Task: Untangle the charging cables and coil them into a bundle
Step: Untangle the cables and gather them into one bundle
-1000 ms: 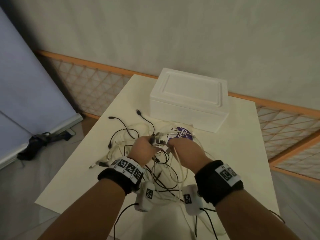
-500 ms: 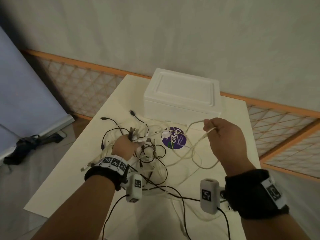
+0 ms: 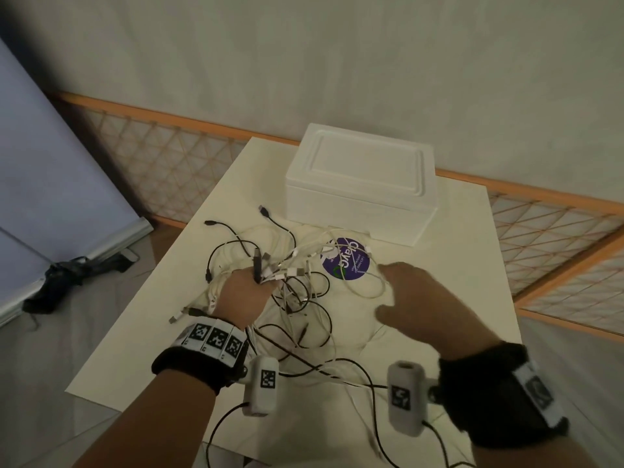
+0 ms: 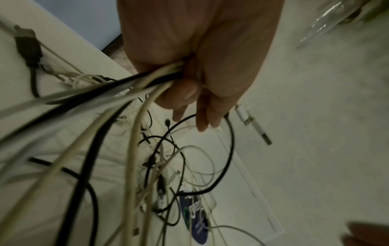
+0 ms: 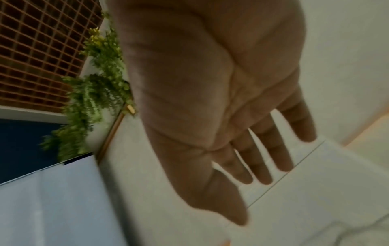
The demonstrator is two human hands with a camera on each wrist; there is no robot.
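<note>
A tangle of black and white charging cables (image 3: 297,298) lies spread over the middle of the white table (image 3: 439,258). My left hand (image 3: 241,295) grips a bunch of these cables (image 4: 147,79) in its fist, with several plug ends (image 3: 266,268) sticking up past the knuckles. My right hand (image 3: 415,298) hovers over the table to the right of the tangle, fingers (image 5: 263,163) straight and spread, holding nothing. A white cable loop (image 3: 368,292) lies just left of it, over a round purple sticker (image 3: 351,261).
A white foam box (image 3: 361,190) with its lid on stands at the back of the table, just behind the cables. A trellis fence (image 3: 169,170) with an orange rail runs behind the table. The table's left edge drops to a tiled floor (image 3: 50,349).
My right hand has let go of the white cable it held up, and now hovers lower with fingers spread. The left hand keeps its grip on the bunch.
</note>
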